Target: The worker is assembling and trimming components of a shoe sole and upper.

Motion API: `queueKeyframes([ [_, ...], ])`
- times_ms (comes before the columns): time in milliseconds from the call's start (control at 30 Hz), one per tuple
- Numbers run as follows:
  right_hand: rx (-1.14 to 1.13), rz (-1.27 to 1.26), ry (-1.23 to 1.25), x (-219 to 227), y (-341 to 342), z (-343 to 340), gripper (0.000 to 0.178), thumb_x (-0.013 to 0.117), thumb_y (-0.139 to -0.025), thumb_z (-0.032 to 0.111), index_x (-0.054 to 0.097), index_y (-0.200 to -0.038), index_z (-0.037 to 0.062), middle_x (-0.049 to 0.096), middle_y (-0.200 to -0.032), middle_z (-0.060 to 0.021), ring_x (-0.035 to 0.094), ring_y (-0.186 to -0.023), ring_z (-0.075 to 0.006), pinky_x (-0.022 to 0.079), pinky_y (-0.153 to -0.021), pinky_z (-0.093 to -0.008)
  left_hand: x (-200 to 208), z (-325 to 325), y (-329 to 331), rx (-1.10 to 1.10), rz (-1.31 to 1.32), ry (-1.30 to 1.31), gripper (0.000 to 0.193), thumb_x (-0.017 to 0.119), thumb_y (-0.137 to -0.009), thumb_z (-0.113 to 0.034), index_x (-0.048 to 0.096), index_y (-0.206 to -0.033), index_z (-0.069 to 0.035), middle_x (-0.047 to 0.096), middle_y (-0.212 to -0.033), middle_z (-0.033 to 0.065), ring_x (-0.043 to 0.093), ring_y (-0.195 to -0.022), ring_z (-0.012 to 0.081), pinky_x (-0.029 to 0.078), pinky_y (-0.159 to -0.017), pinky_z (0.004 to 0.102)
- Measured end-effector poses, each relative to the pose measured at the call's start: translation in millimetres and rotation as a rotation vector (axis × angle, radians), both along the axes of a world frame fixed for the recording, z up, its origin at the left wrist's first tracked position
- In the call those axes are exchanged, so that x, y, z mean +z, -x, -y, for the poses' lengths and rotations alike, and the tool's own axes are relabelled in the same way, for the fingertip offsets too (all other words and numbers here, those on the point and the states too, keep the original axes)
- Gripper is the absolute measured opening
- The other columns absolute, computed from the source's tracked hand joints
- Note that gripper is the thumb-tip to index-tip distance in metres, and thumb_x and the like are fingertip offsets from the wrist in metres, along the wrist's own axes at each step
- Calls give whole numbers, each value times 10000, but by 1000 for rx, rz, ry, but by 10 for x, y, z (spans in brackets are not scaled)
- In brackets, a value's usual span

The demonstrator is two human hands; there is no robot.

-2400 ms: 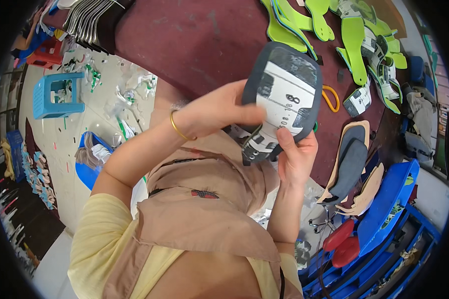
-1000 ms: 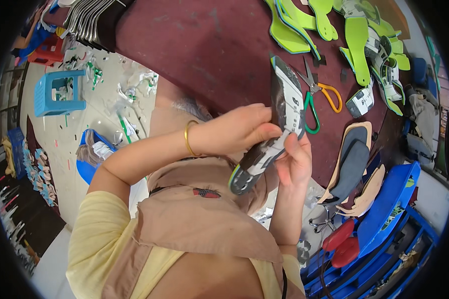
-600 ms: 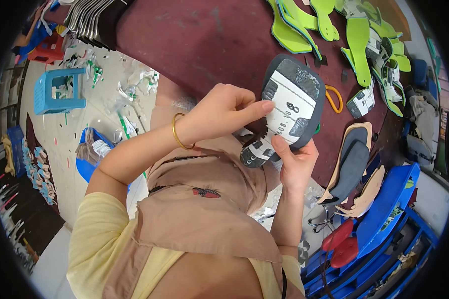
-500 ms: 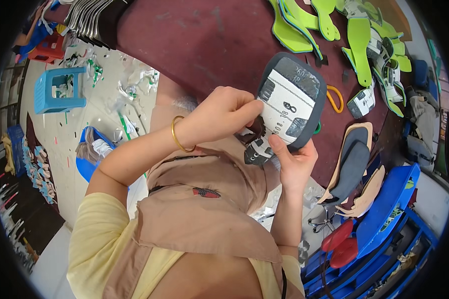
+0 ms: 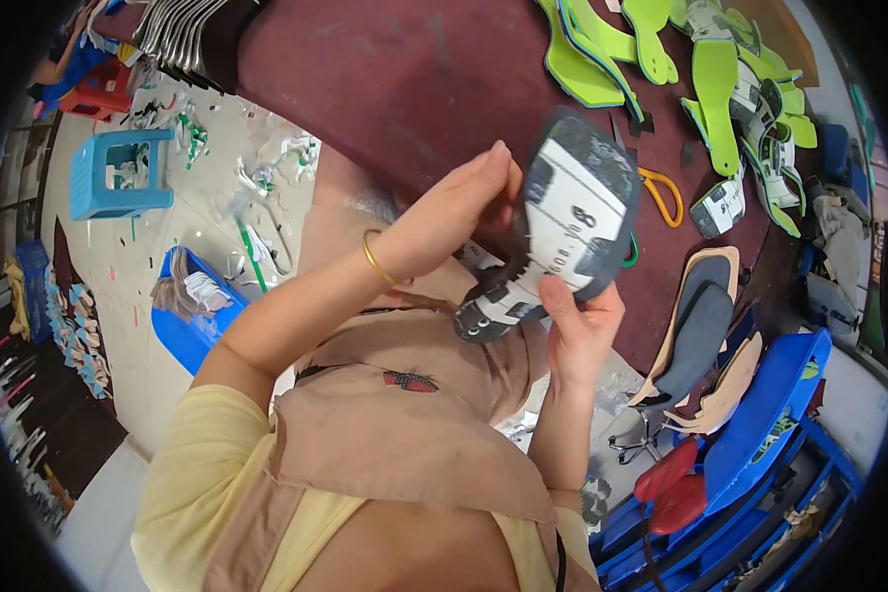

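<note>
Two hands at work over near edge of maroon desk point(image 5: 385, 89). We hold black-and-white shoe upper point(image 5: 562, 227) raised above that edge, flat face toward us. Our left hand point(image 5: 454, 217) clasps its left rim, fingers curled closed on it. Our right hand point(image 5: 577, 331) grips its lower end, thumb pressing on top. Orange-handled scissors point(image 5: 661, 192) lie on desk just beyond.

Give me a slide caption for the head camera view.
Both hands, left hand and right hand, hold a grey-and-white shoe sole piece above a maroon worktable.
</note>
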State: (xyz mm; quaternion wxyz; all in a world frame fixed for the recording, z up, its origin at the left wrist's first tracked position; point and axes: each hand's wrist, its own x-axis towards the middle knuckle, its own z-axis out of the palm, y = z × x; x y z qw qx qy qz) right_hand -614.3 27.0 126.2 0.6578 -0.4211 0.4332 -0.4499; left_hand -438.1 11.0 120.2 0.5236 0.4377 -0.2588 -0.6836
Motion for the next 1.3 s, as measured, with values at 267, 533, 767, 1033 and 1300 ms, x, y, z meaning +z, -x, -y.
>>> queueKeyframes([
  [267,-59,-536,411,34,-272,-142,292,780,-737,77,642,-959,-51,660,-965,-73,608,-868,-134,488,-748,-287,50,60,106,231,785,307,359,393,-986,-271,510,-795,9,510,-682,244,502,-636,426,404,-561,427],
  [533,252,158,-168,-25,28,236,403,793,-740,186,626,-1045,-17,648,-989,-45,590,-885,-126,454,-807,-256,-123,-78,141,-127,-73,302,520,449,-953,-430,476,-1226,11,578,-1135,123,553,-1053,214,417,-931,331],
  [767,53,-225,31,46,-472,57,442,548,-915,62,434,-1331,-29,622,-1147,-118,604,-1019,-209,443,-897,-288,-62,-97,229,209,50,382,347,463,-900,-106,486,-1220,25,576,-1170,106,545,-1060,159,447,-903,311],
  [1033,243,-319,273,182,-344,-159,538,337,-999,306,285,-1379,-71,355,-1400,-248,367,-1301,-366,287,-1070,-412,-121,0,-129,-7,-231,295,508,523,-862,-195,425,-1319,3,510,-1302,122,531,-1132,186,432,-943,320],
  [1300,276,-48,38,103,-504,324,482,311,-1010,393,427,-1263,-1,504,-1245,-116,519,-1057,-163,403,-912,-301,-39,-54,51,14,-250,380,762,606,-775,-354,310,-1400,-34,408,-1402,146,456,-1234,214,374,-1016,349],
])
